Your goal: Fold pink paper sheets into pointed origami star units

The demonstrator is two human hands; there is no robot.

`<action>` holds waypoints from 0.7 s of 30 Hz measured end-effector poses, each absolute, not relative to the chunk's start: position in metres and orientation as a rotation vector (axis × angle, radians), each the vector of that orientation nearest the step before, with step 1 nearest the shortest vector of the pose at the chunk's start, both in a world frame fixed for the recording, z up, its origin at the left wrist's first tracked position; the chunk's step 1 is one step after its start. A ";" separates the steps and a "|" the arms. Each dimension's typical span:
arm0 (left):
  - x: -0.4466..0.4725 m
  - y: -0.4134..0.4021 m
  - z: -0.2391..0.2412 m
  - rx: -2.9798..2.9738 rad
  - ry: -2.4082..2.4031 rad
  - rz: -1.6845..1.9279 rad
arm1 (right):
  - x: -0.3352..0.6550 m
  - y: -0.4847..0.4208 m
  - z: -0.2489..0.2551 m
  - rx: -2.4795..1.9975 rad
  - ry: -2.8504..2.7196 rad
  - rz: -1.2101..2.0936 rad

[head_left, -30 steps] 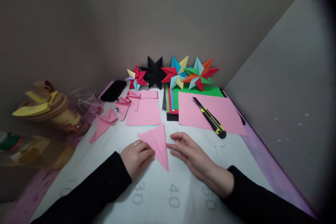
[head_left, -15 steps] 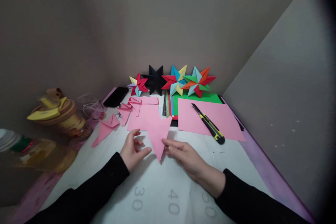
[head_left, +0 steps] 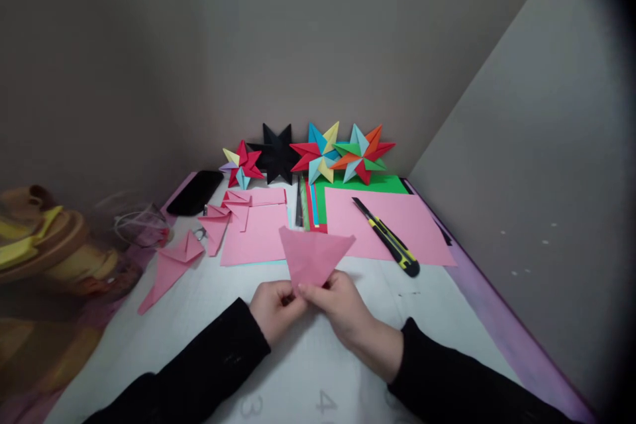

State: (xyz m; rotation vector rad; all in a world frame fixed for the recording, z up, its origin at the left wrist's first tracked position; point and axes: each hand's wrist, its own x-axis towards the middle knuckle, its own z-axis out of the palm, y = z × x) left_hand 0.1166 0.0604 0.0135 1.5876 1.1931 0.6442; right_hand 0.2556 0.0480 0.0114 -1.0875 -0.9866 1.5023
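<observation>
A folded piece of pink paper (head_left: pixel 314 255), wide at the far edge and narrow toward me, is held up over the white tabletop. My left hand (head_left: pixel 279 310) closes on its narrow end from the left, with the fingers curled. My right hand (head_left: pixel 342 305) pinches the same end from the right, thumb on top. The paper's tip is hidden between the hands. To the left lie several folded pink pieces, the nearest (head_left: pixel 171 269) being the largest. Behind the held piece is a flat pink sheet (head_left: pixel 253 235).
A utility knife (head_left: pixel 390 238) rests on a larger pink sheet (head_left: pixel 432 232) at the right. Paper stars (head_left: pixel 318 154) lean against the wall. A dark phone (head_left: pixel 195 192) lies at the back left. A lidded cup (head_left: pixel 64 245) stands at the left edge.
My left hand has gone from open beside the pink paper to gripping its narrow end. The paper now shows its broad side tilted up, and the view has shifted a little.
</observation>
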 end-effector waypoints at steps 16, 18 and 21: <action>0.110 0.061 0.016 1.406 1.211 0.861 | 0.273 0.062 0.016 -1.021 -0.776 1.451; 0.109 0.064 0.018 1.359 1.172 0.889 | 0.269 0.057 0.013 -1.063 -0.851 1.532; 0.109 0.065 0.019 1.321 1.143 0.857 | 0.265 0.052 0.012 -1.124 -0.959 1.581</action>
